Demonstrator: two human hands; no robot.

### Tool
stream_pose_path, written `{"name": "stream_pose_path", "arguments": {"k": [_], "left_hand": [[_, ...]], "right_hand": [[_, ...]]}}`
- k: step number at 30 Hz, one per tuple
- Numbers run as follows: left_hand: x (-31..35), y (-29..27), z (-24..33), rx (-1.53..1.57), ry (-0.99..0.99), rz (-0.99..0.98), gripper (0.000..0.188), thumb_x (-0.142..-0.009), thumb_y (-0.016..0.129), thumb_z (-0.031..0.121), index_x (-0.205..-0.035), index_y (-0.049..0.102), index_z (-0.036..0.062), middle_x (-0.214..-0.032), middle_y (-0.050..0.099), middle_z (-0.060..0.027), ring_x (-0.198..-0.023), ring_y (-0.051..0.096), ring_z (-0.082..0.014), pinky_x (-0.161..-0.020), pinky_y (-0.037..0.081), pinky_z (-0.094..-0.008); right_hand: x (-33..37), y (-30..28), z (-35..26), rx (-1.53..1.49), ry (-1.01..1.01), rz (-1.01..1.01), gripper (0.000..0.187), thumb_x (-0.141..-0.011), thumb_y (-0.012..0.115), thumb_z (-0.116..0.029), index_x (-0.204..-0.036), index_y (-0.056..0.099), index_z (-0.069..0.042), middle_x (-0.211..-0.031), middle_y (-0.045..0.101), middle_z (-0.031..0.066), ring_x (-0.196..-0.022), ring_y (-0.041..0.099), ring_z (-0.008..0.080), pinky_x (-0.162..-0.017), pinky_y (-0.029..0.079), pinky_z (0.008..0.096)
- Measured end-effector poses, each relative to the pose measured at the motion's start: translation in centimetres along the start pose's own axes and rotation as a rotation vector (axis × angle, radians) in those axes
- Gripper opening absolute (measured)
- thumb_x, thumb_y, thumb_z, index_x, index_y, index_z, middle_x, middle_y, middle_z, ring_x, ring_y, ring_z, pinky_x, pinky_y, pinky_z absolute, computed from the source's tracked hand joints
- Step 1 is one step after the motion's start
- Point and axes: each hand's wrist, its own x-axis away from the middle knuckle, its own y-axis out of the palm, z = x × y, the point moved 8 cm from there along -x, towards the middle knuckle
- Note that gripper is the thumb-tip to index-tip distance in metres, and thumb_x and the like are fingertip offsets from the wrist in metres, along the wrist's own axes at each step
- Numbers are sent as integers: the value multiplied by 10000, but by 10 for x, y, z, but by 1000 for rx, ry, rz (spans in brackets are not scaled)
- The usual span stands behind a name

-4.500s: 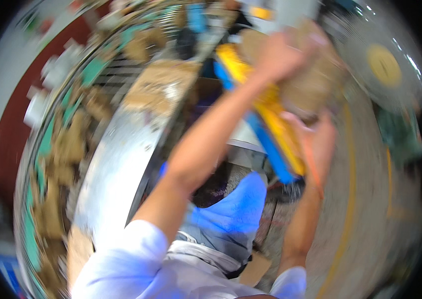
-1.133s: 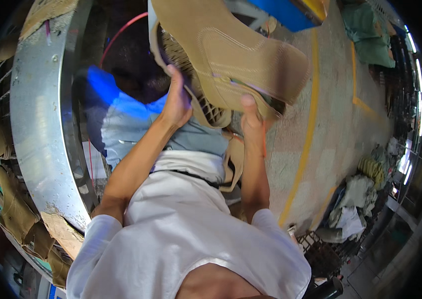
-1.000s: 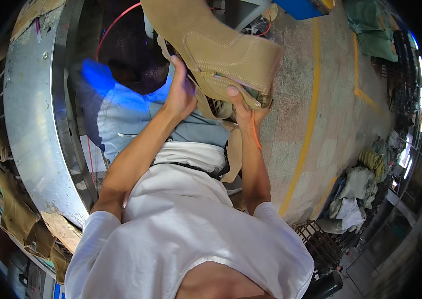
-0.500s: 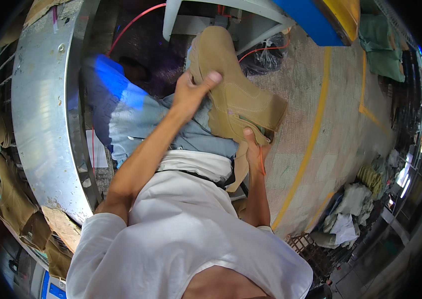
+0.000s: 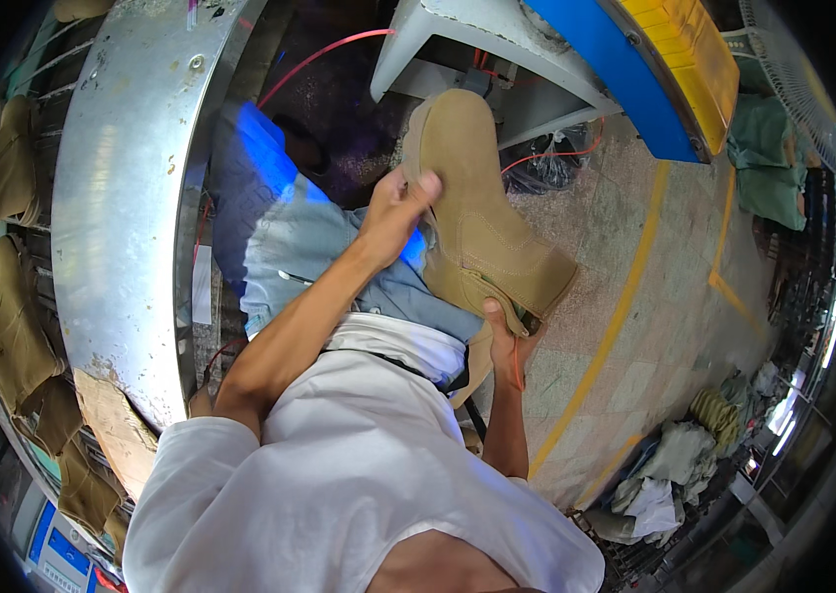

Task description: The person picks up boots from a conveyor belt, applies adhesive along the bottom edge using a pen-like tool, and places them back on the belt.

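A tan boot (image 5: 482,198) lies tilted above my lap, its rounded toe pointing away from me and its shaft angled to the right. My left hand (image 5: 400,210) grips the sole edge near the middle, thumb over the side of the upper. With my right hand (image 5: 512,336) I hold the boot by a flap at the shaft opening, thumb on top. An orange cord loops round my right wrist. The fingers under the boot are hidden.
On my left runs a metal table (image 5: 131,198); beyond it several tan boots (image 5: 18,316) sit on a rack. Ahead stand a white machine frame (image 5: 418,30) and a blue-and-yellow machine part (image 5: 626,74). A black plastic bag (image 5: 546,163) and a cloth pile (image 5: 675,474) lie on the right.
My view has shifted, so the surroundings sit lower and further right. Both hands keep their hold on the boot, which remains in much the same pose.
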Motion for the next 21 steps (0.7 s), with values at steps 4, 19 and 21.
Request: {"name": "stream_pose_path", "arguments": {"k": [4, 19, 21], "left_hand": [[-6, -6, 2, -363, 23, -54, 508, -1105, 502, 370, -1415, 537, -30, -1384, 616, -118, -1270, 572, -185, -1100, 441, -376], [-29, -6, -15, 722, -171, -161, 820, -1018, 396, 673, -1566, 376, 63, -1568, 466, -149, -1448, 439, -336, -1205, 337, -548], [-28, -6, -14, 689, -167, -132, 815, -1019, 411, 667, -1564, 378, 61, -1568, 466, -152, -1449, 437, -337, -1206, 333, -551]], "right_hand": [[-3, -20, 41, -12, 14, 29, 622, -801, 902, -251, -1287, 608, 3, -1223, 660, 99, -1099, 621, 206, -963, 486, 352], [-38, -25, -1, -517, -207, 247, 750, -947, 753, -217, -1560, 355, -50, -1528, 474, 131, -1367, 504, 279, -1144, 443, 445], [-37, -26, -12, -472, -233, 283, 763, -924, 777, -213, -1547, 375, -32, -1514, 488, 136, -1351, 519, 270, -1127, 453, 439]]}}
